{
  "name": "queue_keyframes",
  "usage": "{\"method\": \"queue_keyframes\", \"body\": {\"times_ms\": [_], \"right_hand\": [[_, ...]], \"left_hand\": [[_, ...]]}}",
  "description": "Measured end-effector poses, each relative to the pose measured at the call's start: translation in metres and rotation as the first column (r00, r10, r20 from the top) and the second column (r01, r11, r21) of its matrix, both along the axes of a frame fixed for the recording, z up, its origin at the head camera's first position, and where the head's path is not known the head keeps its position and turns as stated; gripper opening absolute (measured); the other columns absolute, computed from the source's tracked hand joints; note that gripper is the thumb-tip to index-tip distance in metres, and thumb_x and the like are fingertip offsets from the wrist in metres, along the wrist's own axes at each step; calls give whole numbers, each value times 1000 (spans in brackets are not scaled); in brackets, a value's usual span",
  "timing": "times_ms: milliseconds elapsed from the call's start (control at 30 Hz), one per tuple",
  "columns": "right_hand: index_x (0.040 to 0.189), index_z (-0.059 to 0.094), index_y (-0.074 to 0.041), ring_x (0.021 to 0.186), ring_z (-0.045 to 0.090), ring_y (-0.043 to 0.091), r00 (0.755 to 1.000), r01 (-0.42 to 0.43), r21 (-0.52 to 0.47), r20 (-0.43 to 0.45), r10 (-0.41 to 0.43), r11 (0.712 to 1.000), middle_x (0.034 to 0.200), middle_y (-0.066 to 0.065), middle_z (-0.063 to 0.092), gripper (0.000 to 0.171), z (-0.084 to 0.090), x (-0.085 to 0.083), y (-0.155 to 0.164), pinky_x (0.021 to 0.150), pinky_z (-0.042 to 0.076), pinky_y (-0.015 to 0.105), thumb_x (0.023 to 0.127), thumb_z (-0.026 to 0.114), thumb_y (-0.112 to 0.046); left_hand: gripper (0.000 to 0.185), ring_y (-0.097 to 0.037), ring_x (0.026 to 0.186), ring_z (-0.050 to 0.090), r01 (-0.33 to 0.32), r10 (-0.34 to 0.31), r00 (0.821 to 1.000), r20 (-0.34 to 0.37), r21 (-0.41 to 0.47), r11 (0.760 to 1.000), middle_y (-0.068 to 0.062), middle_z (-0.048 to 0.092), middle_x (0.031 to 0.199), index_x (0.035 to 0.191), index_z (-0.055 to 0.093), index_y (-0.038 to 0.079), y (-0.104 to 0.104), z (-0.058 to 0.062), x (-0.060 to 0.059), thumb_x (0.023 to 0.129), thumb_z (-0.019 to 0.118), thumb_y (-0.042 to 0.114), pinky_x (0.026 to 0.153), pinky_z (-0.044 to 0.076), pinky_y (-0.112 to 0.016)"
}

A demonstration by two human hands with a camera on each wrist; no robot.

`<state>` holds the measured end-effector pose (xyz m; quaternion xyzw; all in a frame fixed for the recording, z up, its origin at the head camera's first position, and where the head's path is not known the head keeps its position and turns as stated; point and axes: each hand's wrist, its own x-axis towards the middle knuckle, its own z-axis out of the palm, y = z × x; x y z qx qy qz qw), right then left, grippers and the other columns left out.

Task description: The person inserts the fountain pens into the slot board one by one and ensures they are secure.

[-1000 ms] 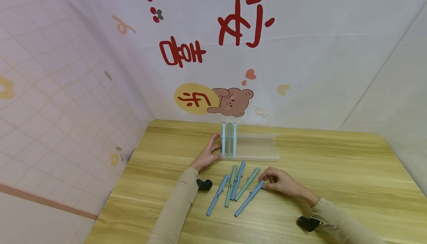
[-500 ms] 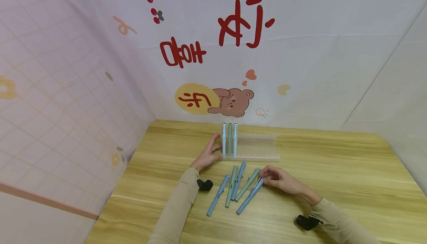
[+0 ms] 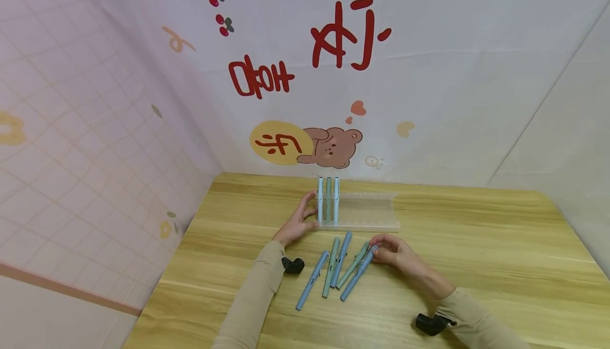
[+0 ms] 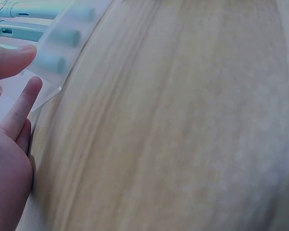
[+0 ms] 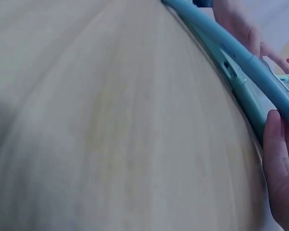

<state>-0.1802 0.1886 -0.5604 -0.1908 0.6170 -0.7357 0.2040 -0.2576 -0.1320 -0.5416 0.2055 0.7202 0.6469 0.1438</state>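
My left hand (image 3: pixel 296 226) holds the left end of a clear plastic pen rack (image 3: pixel 367 211), its thumb at the front edge and a finger toward the back. Two pale blue pens (image 3: pixel 336 203) with a green pen (image 3: pixel 328 200) between them rest in the rack's left side. My right hand (image 3: pixel 400 256) pinches the clip end of a blue pen (image 3: pixel 355 280). In the right wrist view that blue pen (image 5: pixel 253 62) slants above a green pen (image 5: pixel 245 94). The left wrist view shows the thumb (image 4: pixel 12 62) by the rack's end.
On the wooden table (image 3: pixel 476 243), in front of the rack, lie two green pens, one of them the left green pen (image 3: pixel 331 269), and two blue pens, including the leftmost blue pen (image 3: pixel 312 280). A printed cloth wall (image 3: pixel 452 100) stands behind the table.
The blue pen in my right hand has shifted a little away from me, over the nearby green pen, and its clip has turned. My left hand stays on the rack.
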Motion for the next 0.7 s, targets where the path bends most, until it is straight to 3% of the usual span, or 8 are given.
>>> {"method": "queue_keyframes", "body": {"times_ms": [67,200,367,500,633,700], "right_hand": [[120,42,21,96,64,18,999,30,-6,29,-30,1000,107,13,63,36,0,1,-2,88,51,37,95,56,-1],[125,38,22,94,63,15,994,92,-45,60,-89,995,107,10,64,42,3,-1,-6,86,51,33,95,56,-2],[121,48,13,97,63,15,989,138,-203,79,-125,969,109,9,66,26,8,-5,-12,87,51,32,96,50,7],[116,56,5,100,63,15,987,159,-307,77,-142,938,109,11,66,24,13,-9,-16,89,49,29,95,47,12],[114,57,4,102,63,16,989,148,-353,28,-147,924,109,12,67,25,19,-14,-20,90,49,29,95,45,15],[114,57,4,103,63,17,989,147,-366,20,-150,919,109,12,67,26,22,-16,-22,91,48,30,95,44,15]], "left_hand": [[91,-42,134,32,-15,15,1000,1,-9,1000,-7,3,161,156,10,19,0,-7,-3,86,57,-16,103,34,-55],[91,-36,134,35,-37,37,999,1,-24,999,-1,6,161,155,13,25,1,-12,-3,86,58,-14,102,37,-50],[91,-35,133,36,-41,41,999,-4,-24,999,-1,7,160,155,13,24,0,-13,-3,86,59,-12,101,39,-48],[91,-37,133,36,-35,35,999,-7,-13,999,-3,7,160,155,14,26,-1,-14,-3,86,59,-12,101,38,-50],[92,-40,133,33,-17,17,1000,1,0,1000,-6,4,160,156,13,23,-1,-13,-4,85,58,-15,101,37,-53],[91,-43,133,32,1,-1,1000,3,10,1000,-10,2,160,156,11,18,0,-5,-2,85,57,-16,102,36,-55]]}}
